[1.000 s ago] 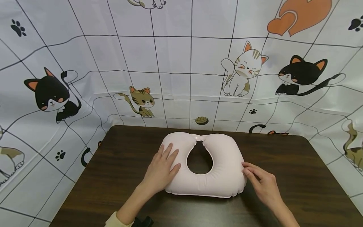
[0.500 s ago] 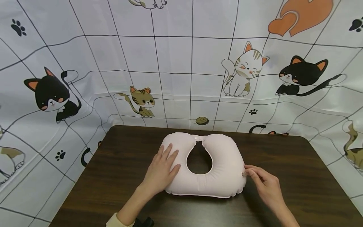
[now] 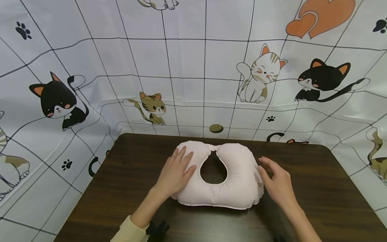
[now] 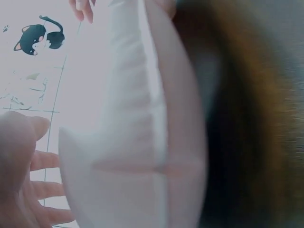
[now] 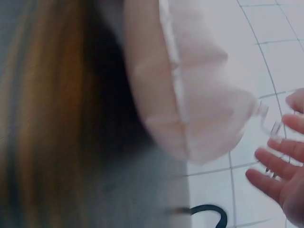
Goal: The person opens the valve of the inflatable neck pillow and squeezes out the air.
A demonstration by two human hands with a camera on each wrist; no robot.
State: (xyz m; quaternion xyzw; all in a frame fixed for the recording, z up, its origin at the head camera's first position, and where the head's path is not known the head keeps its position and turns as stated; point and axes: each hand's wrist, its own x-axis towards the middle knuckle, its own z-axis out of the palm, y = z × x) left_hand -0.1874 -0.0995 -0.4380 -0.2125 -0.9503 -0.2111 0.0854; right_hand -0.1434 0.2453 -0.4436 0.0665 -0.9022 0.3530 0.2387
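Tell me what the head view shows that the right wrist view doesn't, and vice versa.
Only the head view shows the left hand, cream sleeve and orange hearts. Only the right wrist view shows the palm side of the right hand and makes out a clear plastic fitting. Both share the pale pillow, right hand and gridded backdrop.

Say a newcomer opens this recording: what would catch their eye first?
Probably the puffy, pale pink neck pillow on the dark table, with the left hand spread on its left side and the right hand by its right edge. Next, the white backdrop behind, with its black cartoon cats at either side and orange hearts at upper right.
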